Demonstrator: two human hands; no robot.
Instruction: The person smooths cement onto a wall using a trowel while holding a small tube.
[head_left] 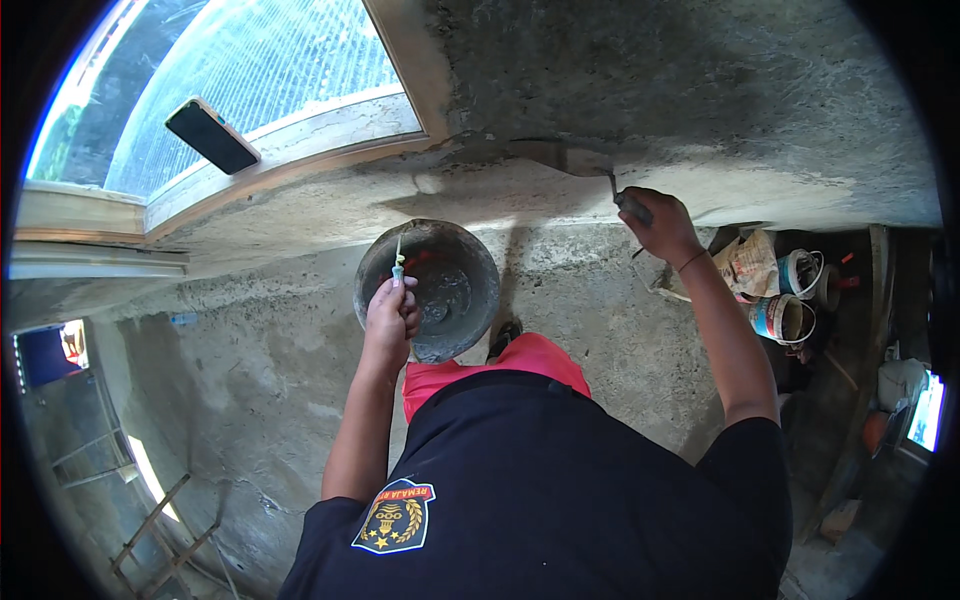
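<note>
My right hand (662, 228) is closed around the handle of a trowel (585, 161), whose flat blade lies against the grey plastered wall (640, 90) to the right of the window. A darker damp patch shows around and above the blade. Closer to me, my left hand (390, 318) grips a slim tool (398, 268) by its pale green handle. Its narrow pale upper part points away from me; its exact kind cannot be made out. Beneath it sits a round dark basin (478, 290) with grey mortar smeared inside. That basin stands just in front of my legs.
A phone (212, 135) leans on the ledge of the wood-framed window (290, 160). On the right are paint buckets (783, 318) and a crumpled sack (752, 265) beside an upright timber (878, 290). Wooden bars (165, 510) stand at the lower left.
</note>
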